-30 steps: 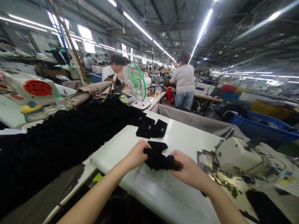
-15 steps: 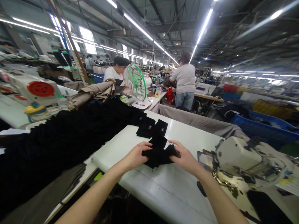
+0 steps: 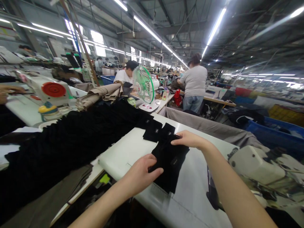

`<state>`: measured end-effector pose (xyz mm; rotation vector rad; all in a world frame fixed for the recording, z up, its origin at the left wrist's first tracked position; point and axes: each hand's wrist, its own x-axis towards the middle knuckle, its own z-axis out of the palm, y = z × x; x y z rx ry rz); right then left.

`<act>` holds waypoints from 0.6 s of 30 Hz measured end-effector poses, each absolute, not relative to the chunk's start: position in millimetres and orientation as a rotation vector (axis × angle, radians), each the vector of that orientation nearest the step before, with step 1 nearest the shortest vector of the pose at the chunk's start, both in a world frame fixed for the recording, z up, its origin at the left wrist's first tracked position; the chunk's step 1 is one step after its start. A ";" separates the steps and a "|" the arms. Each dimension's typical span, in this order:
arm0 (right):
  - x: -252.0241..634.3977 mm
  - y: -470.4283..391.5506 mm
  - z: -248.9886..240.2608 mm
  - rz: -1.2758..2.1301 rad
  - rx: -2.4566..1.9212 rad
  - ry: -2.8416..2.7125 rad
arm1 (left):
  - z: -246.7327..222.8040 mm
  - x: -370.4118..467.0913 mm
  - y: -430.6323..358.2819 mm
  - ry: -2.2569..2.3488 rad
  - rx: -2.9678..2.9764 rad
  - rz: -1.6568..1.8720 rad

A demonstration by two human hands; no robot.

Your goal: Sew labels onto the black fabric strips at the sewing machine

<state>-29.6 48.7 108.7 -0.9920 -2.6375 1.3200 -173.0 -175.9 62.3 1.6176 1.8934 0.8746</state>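
Note:
A black fabric piece [image 3: 169, 167] with a small printed label lies spread on the white sewing table [image 3: 190, 196]. My left hand [image 3: 147, 172] is at its left edge, fingers curled and thumb stretched over the cloth, with the edge between them. At the upper right of the cloth, my right hand [image 3: 190, 139] pinches the far edge between thumb and fingers. Just beyond are several folded black pieces with small light labels [image 3: 152, 131]. The fingertips of both hands are partly hidden.
A long heap of black fabric [image 3: 78, 136] runs along the left. An industrial sewing machine [image 3: 258, 164] stands at the right. Behind the table are a green-rimmed fan [image 3: 143, 85], a grey cloth [image 3: 201, 125] and a blue bin [image 3: 275, 129]. Co-workers, including a standing person [image 3: 194, 80], are farther off.
The bunched black piece is now spread out flatter, its label showing. My right hand has moved farther away to its upper edge; my left hand has come nearer. The view has shifted slightly left.

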 end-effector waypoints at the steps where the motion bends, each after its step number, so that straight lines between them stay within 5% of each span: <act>1: -36.0 50.2 107.2 1.270 -1.010 -2.674 | 63.0 -172.6 -175.5 1.900 1.525 0.830; 10: -88.4 42.1 54.1 0.752 -1.266 -2.903 | 36.0 -175.3 -158.0 2.391 1.521 0.496; 18: -77.1 39.8 45.7 0.698 -1.280 -2.832 | 42.2 -175.2 -155.5 2.307 1.377 0.359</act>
